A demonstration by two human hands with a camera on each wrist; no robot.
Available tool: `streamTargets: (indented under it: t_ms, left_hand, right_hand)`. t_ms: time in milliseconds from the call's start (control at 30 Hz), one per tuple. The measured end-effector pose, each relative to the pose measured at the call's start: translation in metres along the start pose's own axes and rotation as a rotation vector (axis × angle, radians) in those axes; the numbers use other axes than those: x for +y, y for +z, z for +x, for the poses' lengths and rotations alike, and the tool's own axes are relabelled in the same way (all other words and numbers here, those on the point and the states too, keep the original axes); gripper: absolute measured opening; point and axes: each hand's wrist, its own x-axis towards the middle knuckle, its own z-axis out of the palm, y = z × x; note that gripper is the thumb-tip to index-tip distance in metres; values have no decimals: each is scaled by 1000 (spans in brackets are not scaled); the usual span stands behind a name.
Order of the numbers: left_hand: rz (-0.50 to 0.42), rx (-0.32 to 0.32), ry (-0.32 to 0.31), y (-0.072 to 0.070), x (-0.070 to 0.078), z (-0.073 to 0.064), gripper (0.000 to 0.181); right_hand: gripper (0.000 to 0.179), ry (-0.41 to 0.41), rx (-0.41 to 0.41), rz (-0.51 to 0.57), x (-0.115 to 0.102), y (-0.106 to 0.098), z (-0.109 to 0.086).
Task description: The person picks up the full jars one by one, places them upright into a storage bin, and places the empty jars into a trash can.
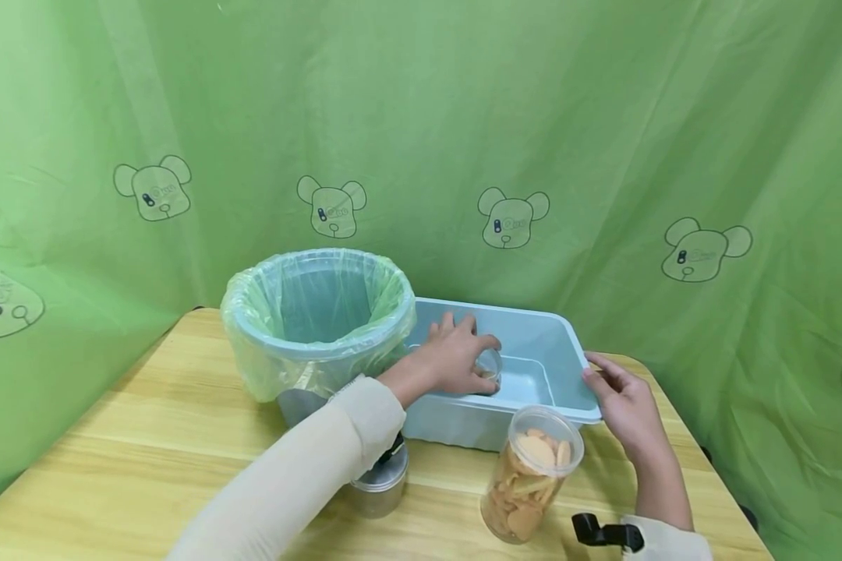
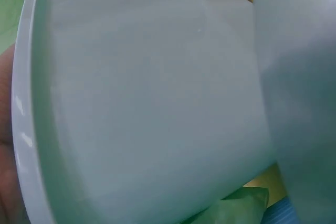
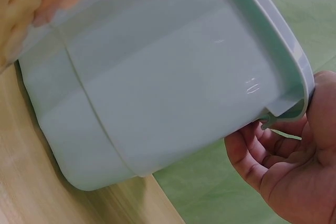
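My left hand (image 1: 456, 358) reaches over the near side of a light blue plastic basin (image 1: 561, 351). Its fingers curl round a small clear round container (image 1: 489, 363) inside; most of that container is hidden. In the left wrist view, the basin's pale wall (image 2: 157, 103) fills the picture, and part of the left hand (image 2: 8, 150) shows beyond the rim. My right hand (image 1: 627, 409) grips the basin's right rim, thumb on top. From the right wrist, the same hand (image 3: 294, 166) has its fingers curled under the rim.
A clear jar of orange-brown crackers (image 1: 522, 483) stands before the basin. A bin (image 1: 305, 401) lined with a translucent green bag (image 1: 252, 358) is left of it. Under the left forearm is a grey-lidded jar (image 1: 380, 487). The wooden table (image 1: 126, 460) meets green curtains (image 1: 421, 101).
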Motion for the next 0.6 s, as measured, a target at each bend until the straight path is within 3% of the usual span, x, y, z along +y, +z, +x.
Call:
streamTargets:
  t_ms: [367,600]
  left_hand:
    - [1,-53,-43,-3,0,0,66]
    - [22,-74,-31,-5,1,-1,72]
  right_hand:
    - [56,-1,2,4,-1,0,0]
    - [56,-3,6,-5,1,1,1]
